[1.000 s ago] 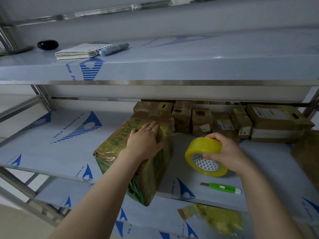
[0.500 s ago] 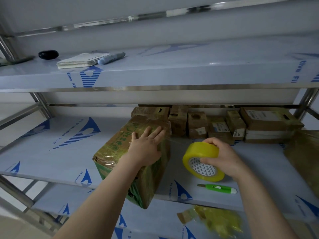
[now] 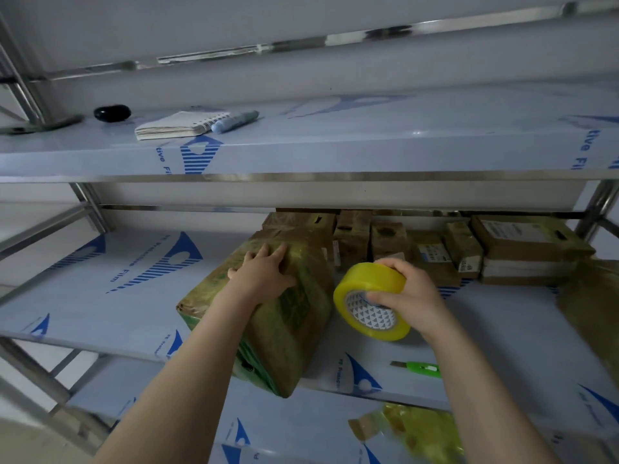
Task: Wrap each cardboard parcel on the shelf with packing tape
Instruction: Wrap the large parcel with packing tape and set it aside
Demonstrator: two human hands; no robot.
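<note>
At the centre of the frame, a large cardboard parcel, glossy with yellowish tape, sits askew on the middle shelf, its near corner jutting past the front edge. The left hand lies flat on the parcel's top with its fingers straight, pressing down and gripping nothing. Just right of the parcel, the right hand is curled round a roll of yellow packing tape, held off the shelf with its patterned core facing the camera. A green box cutter lies on the shelf below the roll. Smaller cardboard parcels line the back of the shelf at centre right. In the upper left, the top shelf carries a spiral notebook and a marker touching its right edge.
</note>
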